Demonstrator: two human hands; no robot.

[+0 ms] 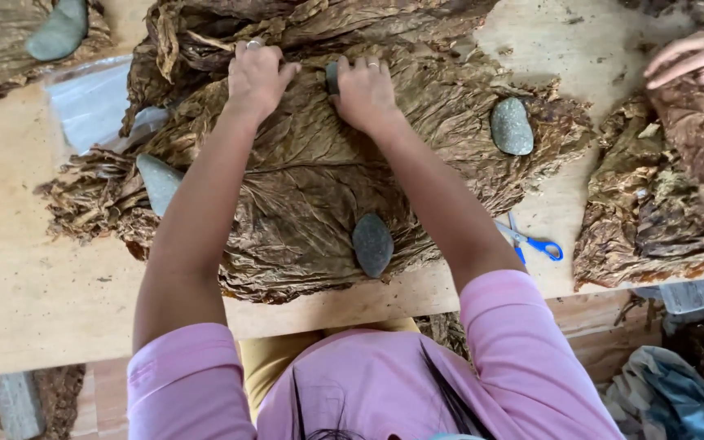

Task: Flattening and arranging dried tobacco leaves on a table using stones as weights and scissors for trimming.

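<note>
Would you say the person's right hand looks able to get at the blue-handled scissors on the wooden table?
Probably yes: the right hand rests on the brown dried leaves, and the blue-handled scissors lie uncovered on the wooden table.

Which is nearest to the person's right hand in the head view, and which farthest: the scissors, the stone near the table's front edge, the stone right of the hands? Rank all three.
From the right hand:
1. Right stone, on the leaves to the hand's right.
2. Front stone, by the table's near edge.
3. Scissors, on bare table, far right.

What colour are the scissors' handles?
Blue, on the scissors beside the dried leaves; head view.
</note>
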